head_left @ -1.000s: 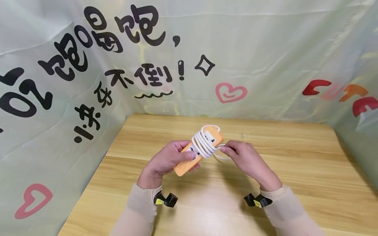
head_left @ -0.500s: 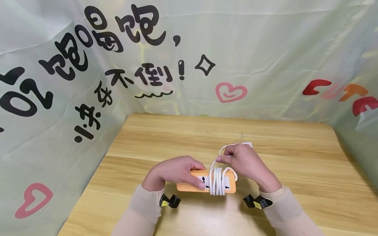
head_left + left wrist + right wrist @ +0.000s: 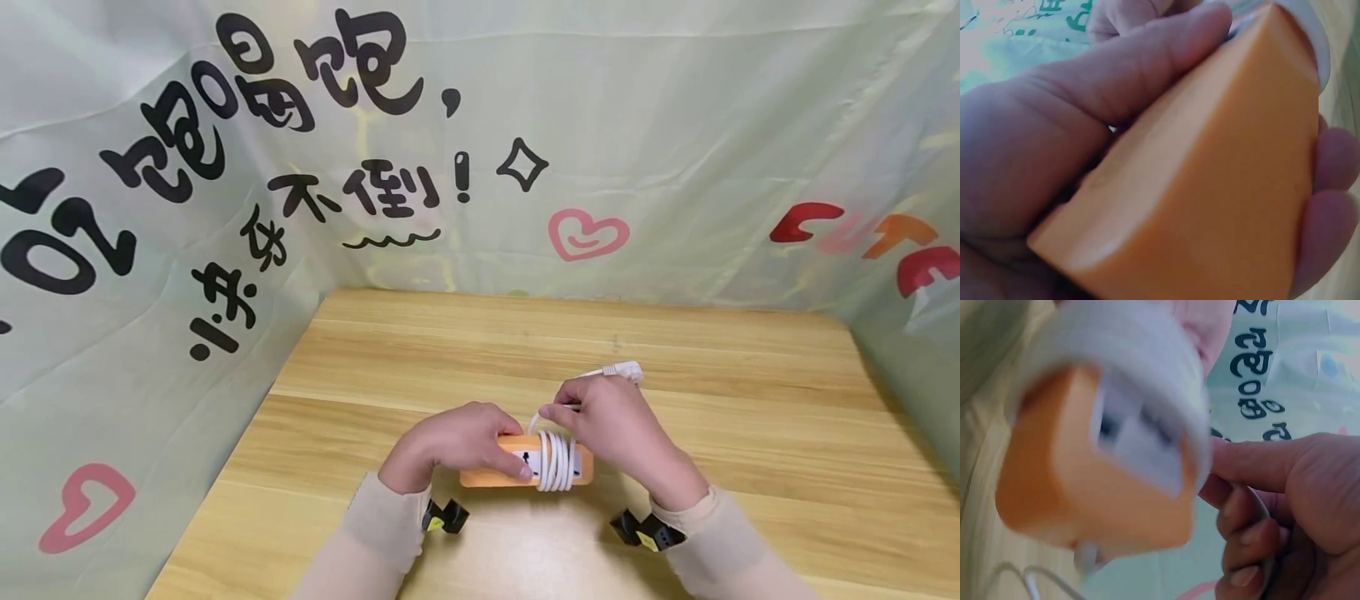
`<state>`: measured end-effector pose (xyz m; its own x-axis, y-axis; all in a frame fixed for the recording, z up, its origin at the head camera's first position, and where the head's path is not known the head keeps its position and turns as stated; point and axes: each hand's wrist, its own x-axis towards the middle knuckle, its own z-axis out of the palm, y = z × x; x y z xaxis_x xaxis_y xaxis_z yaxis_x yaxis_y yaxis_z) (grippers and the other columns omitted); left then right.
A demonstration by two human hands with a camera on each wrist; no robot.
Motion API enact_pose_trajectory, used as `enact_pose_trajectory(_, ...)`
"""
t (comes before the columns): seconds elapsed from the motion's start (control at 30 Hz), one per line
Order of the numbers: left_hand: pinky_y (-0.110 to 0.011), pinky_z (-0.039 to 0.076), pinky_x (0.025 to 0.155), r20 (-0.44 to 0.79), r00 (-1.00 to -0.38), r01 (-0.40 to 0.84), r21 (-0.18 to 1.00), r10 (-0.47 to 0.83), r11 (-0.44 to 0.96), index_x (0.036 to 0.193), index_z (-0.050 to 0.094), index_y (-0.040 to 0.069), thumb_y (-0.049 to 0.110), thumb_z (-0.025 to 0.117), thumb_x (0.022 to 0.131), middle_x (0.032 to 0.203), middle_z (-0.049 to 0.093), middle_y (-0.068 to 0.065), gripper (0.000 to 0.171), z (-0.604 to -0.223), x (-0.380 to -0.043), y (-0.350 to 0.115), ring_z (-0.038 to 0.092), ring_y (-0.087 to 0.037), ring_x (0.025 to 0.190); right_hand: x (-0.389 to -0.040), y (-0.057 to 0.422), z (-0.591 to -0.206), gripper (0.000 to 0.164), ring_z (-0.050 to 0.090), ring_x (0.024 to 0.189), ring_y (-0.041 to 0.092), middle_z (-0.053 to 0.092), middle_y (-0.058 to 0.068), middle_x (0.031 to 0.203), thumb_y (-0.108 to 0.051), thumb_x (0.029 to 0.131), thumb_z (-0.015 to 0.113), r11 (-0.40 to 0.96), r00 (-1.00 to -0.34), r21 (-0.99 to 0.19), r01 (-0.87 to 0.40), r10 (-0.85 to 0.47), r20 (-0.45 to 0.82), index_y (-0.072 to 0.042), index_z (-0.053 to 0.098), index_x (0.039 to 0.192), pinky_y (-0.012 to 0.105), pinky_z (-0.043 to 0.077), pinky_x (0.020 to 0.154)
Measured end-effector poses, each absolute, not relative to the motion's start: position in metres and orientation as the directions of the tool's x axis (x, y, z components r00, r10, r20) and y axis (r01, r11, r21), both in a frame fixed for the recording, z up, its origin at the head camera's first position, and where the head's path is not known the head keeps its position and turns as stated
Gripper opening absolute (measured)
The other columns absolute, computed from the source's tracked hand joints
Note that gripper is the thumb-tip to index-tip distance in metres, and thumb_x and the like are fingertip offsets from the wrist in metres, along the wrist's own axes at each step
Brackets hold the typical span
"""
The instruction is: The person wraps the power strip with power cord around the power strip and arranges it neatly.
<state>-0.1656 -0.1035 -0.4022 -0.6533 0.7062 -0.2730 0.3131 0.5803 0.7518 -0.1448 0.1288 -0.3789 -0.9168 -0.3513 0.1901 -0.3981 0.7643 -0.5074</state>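
Observation:
In the head view, an orange power strip (image 3: pixel 483 478) with white socket panels is held level above the table. Its left part is gripped by my left hand (image 3: pixel 465 439), thumb along the socket face; the left wrist view shows fingertips (image 3: pixel 1329 231) on the opposite side. White cord (image 3: pixel 555 462) is wound in several turns around the strip's right part. Just beyond these turns, my right hand (image 3: pixel 615 425) pinches the cord between thumb and forefinger, its other fingers curled in the right wrist view. The white plug (image 3: pixel 624 372) shows past the right hand's knuckles.
A wooden table (image 3: pixel 750 400) lies under both hands. Pale fabric walls (image 3: pixel 675 167) with printed characters and hearts enclose its back and sides. Each wrist carries a small black camera, like the left one (image 3: pixel 446 517).
The power strip has turned from slanted to level and come down closer to me. My right hand has brought the cord over the strip's far side. The plug has come into view.

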Motion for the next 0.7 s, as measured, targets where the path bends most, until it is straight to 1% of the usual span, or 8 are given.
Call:
enact_pose_trajectory(0.13, -0.022, 0.042, 0.057, -0.289, -0.728, 0.242, 0.740, 0.622, 0.628, 0.078, 0.069, 0.020, 0.038, 0.084, 0.088, 0.067, 0.057, 0.010, 0.026, -0.402, -0.166, -0.104, 0.049, -0.006, 0.058, -0.138, 0.123, -0.378, 0.019, 0.054, 0.058, 0.000, 0.069, -0.011, 0.069, -0.028, 0.089, 0.086, 0.769, -0.877, -0.432, -0.470, -0.356, 0.322, -0.021, 0.076, 0.074, 0.024, 0.045, 0.055)
enact_pose_trajectory(0.27, -0.025, 0.044, 0.056, -0.271, -0.796, 0.169, 0.759, 0.541, 0.629, 0.082, 0.071, 0.017, 0.038, 0.083, 0.089, 0.068, 0.061, 0.007, 0.025, -0.401, -0.167, -0.103, 0.053, -0.009, 0.057, -0.135, 0.118, -0.380, 0.018, 0.050, 0.056, 0.000, 0.069, -0.008, 0.070, -0.024, 0.092, 0.084, 0.766, -0.840, -0.384, -0.516, -0.364, 0.403, -0.017, 0.076, 0.077, 0.023, 0.042, 0.053)
enact_pose_trajectory(0.4, -0.026, 0.046, 0.054, -0.238, -0.845, 0.124, 0.784, 0.480, 0.608, 0.086, 0.071, 0.015, 0.035, 0.082, 0.089, 0.071, 0.065, 0.004, 0.023, -0.399, -0.168, -0.104, 0.056, -0.011, 0.057, -0.134, 0.116, -0.382, 0.016, 0.045, 0.055, -0.001, 0.064, -0.008, 0.069, -0.019, 0.094, 0.081, 0.751, -0.821, -0.378, -0.541, -0.374, 0.431, -0.015, 0.075, 0.080, 0.021, 0.039, 0.051)
enact_pose_trajectory(0.53, -0.027, 0.047, 0.056, -0.212, -0.871, 0.113, 0.792, 0.444, 0.600, 0.089, 0.072, 0.015, 0.036, 0.082, 0.090, 0.073, 0.065, 0.003, 0.023, -0.398, -0.168, -0.103, 0.057, -0.012, 0.059, -0.135, 0.115, -0.384, 0.025, 0.036, 0.051, 0.001, 0.047, -0.010, 0.060, -0.018, 0.096, 0.079, 0.747, -0.812, -0.370, -0.553, -0.383, 0.441, -0.015, 0.066, 0.075, 0.021, 0.032, 0.048)
enact_pose_trajectory(0.63, -0.028, 0.048, 0.057, -0.182, -0.888, 0.122, 0.791, 0.421, 0.600, 0.091, 0.073, 0.015, 0.038, 0.082, 0.091, 0.075, 0.066, 0.003, 0.024, -0.398, -0.168, -0.102, 0.058, -0.012, 0.061, -0.135, 0.114, -0.385, 0.029, 0.033, 0.050, 0.002, 0.038, -0.010, 0.058, -0.018, 0.098, 0.076, 0.745, -0.818, -0.380, -0.548, -0.382, 0.431, -0.015, 0.060, 0.074, 0.022, 0.029, 0.047)
enact_pose_trajectory(0.7, -0.029, 0.048, 0.057, -0.157, -0.906, 0.124, 0.790, 0.393, 0.601, 0.093, 0.073, 0.016, 0.040, 0.081, 0.091, 0.076, 0.065, 0.003, 0.026, -0.398, -0.169, -0.102, 0.058, -0.012, 0.062, -0.134, 0.113, -0.385, 0.027, 0.034, 0.051, 0.002, 0.039, -0.010, 0.059, -0.018, 0.101, 0.072, 0.738, -0.826, -0.400, -0.544, -0.386, 0.412, -0.015, 0.061, 0.077, 0.022, 0.031, 0.048)
